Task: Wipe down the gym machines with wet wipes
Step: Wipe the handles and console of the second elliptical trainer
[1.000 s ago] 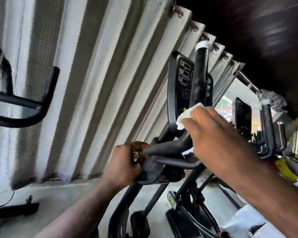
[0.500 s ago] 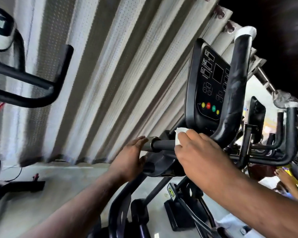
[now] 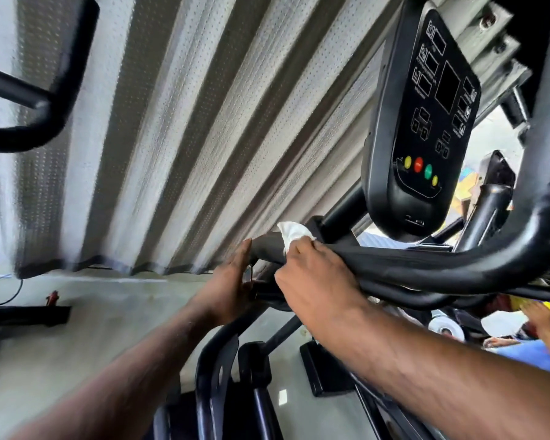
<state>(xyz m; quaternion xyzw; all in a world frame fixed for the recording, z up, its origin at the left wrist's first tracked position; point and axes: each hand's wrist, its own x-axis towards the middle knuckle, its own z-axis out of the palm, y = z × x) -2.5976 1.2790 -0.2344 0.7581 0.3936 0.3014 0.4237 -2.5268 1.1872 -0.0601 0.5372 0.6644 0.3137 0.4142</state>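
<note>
Nearest, our right hand (image 3: 311, 281) curls over the black handlebar (image 3: 426, 265), fingers clamping a crumpled white wet wipe (image 3: 294, 233) onto its top. Our left hand (image 3: 232, 287), fingers nearly straight, touches the bar's free end. Handlebar: long axis roughly horizontal, end pointing left. Beyond: console (image 3: 423, 122); farthest, ribbed grey curtain (image 3: 204, 106).

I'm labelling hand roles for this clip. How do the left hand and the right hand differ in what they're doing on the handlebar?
The right hand curls over the handlebar with a white wet wipe under its fingers; the left hand holds no wipe. The left hand's fingers lie fairly straight against the bar's end, while the right hand's wrap it further in. Both touch the same black bar.
</note>
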